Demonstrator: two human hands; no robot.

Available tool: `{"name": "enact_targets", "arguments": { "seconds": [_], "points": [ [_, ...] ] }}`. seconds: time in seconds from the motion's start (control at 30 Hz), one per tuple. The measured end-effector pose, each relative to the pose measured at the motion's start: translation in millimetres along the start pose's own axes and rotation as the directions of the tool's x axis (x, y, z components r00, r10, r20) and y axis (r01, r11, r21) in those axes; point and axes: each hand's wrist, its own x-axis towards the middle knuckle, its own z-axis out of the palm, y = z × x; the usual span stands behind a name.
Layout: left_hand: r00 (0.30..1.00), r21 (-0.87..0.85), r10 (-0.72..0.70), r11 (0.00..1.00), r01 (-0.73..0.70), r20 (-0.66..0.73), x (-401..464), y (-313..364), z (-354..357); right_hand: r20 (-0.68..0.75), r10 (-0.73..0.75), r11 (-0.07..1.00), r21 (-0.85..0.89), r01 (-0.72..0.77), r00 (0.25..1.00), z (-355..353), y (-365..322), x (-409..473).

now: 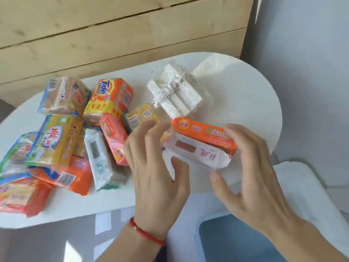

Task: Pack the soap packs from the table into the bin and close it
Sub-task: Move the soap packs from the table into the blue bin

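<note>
Just above the table's near edge I hold two soap packs together: a white pack with pink writing [200, 152] and an orange pack [205, 133] lying against its far side. My right hand [251, 167] clamps their right end, fingers over the orange pack and thumb under the white one. My left hand [154, 178], with a red string on the wrist, holds the left end, thumb on the white pack. The open bin [197, 229], white-rimmed and blue inside, stands below the hands at the bottom right.
Several soap packs lie heaped on the left of the white oval table [245, 91], among them a Tide pack [109, 97] and a yellow pack [141, 116]. A clear-wrapped bundle of white bars [175, 91] lies at the back. A white lid-like panel [302, 186] is beside the bin. Behind is a wooden wall.
</note>
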Motion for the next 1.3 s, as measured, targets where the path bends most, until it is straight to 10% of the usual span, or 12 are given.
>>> {"name": "enact_targets", "arguments": {
  "seconds": [0.37, 0.5, 0.63, 0.77, 0.9, 1.0, 1.2, 1.3],
  "points": [
    [0.961, 0.121, 0.221, 0.963, -0.242, 0.166, -32.8, -25.2, -16.7, 0.178, -0.025, 0.993, -0.11, 0.045, 0.984, 1.4, 2.5, 12.8],
    [0.97, -0.16, 0.021, 0.987, 0.019, 0.244, -28.9, -10.5, -24.7, 0.15, 0.14, 0.98, -0.161, -0.115, 0.979, 4.2, -14.5, 13.8],
    [0.792, -0.507, -0.353, 0.623, 0.596, 0.498, -41.0, 18.8, -23.7, 0.126, 0.306, 0.934, -0.23, -0.272, 0.944, 4.0, -39.3, -15.8],
    [0.736, -0.506, -0.398, 0.543, 0.67, 0.547, -65.3, 37.2, -17.2, 0.063, 0.343, 0.916, -0.242, -0.319, 0.937, -4.7, -46.2, -61.4],
    [0.839, -0.566, -0.335, 0.625, 0.538, 0.428, -124.2, 37.2, 5.9, 0.029, 0.5, 0.863, -0.099, -0.495, 0.865, -21.1, -35.5, -117.2],
    [0.809, -0.374, -0.361, 0.748, 0.548, 0.463, -177.7, 10.6, 45.7, 0.059, 0.609, 0.793, -0.053, -0.606, 0.791, -24.6, -14.9, -159.6],
    [0.402, 0.298, -0.61, 0.735, 0.609, 0.683, -241.7, -61.4, 115.0, 0.128, 0.792, 0.592, 0.081, -0.802, 0.597, 0.3, 32.7, -227.5],
    [0.426, 0.276, -0.625, 0.721, 0.636, 0.654, -255.2, -85.2, 133.0, 0.085, 0.822, 0.554, 0.112, -0.825, 0.563, 9.7, 50.8, -250.1]
  ]
}}
